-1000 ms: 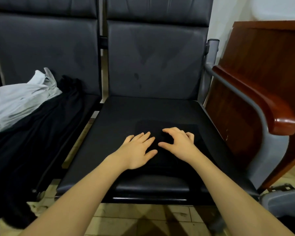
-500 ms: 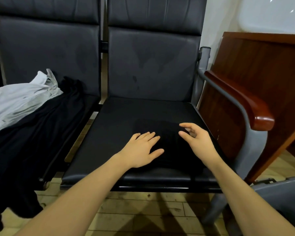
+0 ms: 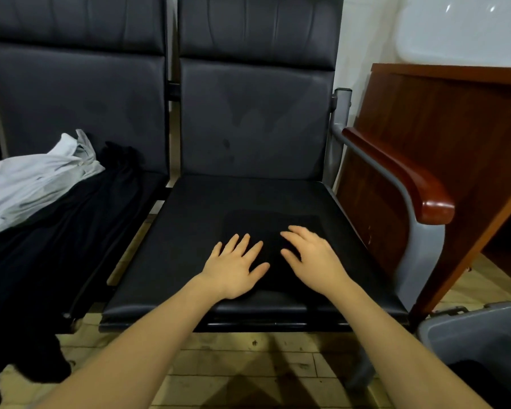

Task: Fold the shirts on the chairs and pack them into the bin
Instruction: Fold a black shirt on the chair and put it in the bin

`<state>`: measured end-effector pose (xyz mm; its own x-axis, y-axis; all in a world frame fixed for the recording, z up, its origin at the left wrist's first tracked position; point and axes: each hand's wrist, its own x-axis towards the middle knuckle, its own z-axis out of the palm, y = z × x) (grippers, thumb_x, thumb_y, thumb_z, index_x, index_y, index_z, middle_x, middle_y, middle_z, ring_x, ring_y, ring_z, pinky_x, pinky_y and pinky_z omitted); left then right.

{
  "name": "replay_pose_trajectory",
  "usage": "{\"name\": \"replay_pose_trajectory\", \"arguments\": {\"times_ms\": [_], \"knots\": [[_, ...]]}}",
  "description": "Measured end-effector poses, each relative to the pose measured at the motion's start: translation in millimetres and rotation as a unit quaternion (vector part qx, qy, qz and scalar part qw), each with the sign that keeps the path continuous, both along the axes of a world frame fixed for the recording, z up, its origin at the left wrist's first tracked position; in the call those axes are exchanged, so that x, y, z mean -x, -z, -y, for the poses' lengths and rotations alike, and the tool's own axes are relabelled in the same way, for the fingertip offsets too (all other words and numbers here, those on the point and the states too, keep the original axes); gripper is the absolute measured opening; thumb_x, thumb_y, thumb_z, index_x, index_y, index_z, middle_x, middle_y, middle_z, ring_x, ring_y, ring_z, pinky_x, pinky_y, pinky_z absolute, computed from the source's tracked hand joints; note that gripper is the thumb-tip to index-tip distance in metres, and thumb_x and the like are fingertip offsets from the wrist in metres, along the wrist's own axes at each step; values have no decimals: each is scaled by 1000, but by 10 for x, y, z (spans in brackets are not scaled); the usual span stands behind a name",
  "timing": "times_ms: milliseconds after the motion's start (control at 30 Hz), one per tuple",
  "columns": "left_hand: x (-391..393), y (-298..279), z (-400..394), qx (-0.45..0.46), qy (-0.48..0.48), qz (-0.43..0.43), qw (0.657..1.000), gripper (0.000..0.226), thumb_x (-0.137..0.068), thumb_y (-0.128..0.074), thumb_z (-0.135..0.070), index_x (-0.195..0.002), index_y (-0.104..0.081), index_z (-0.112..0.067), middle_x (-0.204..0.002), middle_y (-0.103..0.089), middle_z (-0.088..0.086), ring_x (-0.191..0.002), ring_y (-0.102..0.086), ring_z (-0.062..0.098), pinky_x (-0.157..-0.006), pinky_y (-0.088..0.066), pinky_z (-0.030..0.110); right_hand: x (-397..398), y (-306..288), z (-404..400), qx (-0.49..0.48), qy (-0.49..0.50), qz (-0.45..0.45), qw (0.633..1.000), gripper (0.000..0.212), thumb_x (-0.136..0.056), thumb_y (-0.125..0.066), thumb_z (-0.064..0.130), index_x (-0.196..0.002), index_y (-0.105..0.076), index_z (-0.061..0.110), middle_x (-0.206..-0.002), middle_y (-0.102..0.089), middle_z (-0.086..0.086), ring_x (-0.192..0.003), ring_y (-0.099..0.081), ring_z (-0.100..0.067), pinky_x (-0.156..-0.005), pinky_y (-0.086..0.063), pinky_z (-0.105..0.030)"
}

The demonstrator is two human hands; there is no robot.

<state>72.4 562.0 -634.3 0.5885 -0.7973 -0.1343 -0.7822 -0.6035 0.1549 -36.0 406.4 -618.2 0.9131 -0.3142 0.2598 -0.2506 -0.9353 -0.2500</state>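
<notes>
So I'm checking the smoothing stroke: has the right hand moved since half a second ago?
Yes. The right hand has come back in from the armrest side toward the left hand, over the folded black shirt.

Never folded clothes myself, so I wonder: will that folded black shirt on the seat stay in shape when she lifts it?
Probably not by itself. The folded black shirt lies flat and thin like soft cloth, so it would likely sag unless supported underneath. It looks light. The left hand rests flat on it, perhaps pressing the folds.
</notes>
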Motion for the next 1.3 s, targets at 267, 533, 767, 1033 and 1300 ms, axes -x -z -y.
{"name": "replay_pose_trajectory", "arguments": {"times_ms": [267,533,767,1033,1300], "knots": [[-56,-26,-117,-17,-12,-16,1000,66,-94,-17,-64,-150,1,-36,-160,6,-1,-146,9,18,-118,2,39,209,96,189,-65,78,-243,965,72,-92,-16,70,-152,-1,33,-160,7,3,-147,7,-16,-119,2,-37],[12,-226,-211,91,-12,31,995,57,-95,-32,-59,-143,-37,-29,-135,-49,-5,-120,-50,16,-101,-37,32,320,-177,102,-68,66,-159,983,55,-96,-27,61,-130,-56,29,-127,-59,4,-119,-52,-17,-105,-36,-39],[-218,-92,-122,164,-176,30,970,48,-100,-30,-43,-146,-28,-28,-130,-49,11,-118,-46,28,-98,-37,36,129,11,269,-70,184,-107,975,50,-99,-43,41,-145,-35,25,-141,-45,-6,-130,-40,-27,-106,-31,-40],[-327,-1,39,183,-153,-3,971,50,-99,-43,-35,-146,-25,-34,-119,-52,9,-111,-50,25,-100,-33,38,-121,-5,236,-189,210,-97,954,56,-96,-53,27,-144,-27,40,-137,-42,-3,-128,-37,-24,-108,-22,-41],[-238,-237,-51,384,-113,-101,911,41,-94,-55,-28,-134,-48,-32,-103,-48,-5,-86,-49,5,-74,-40,17,22,-117,69,-136,151,52,978,32,-95,-55,16,-123,-57,30,-105,-49,11,-90,-47,-3,-105,-22,-31]]}}
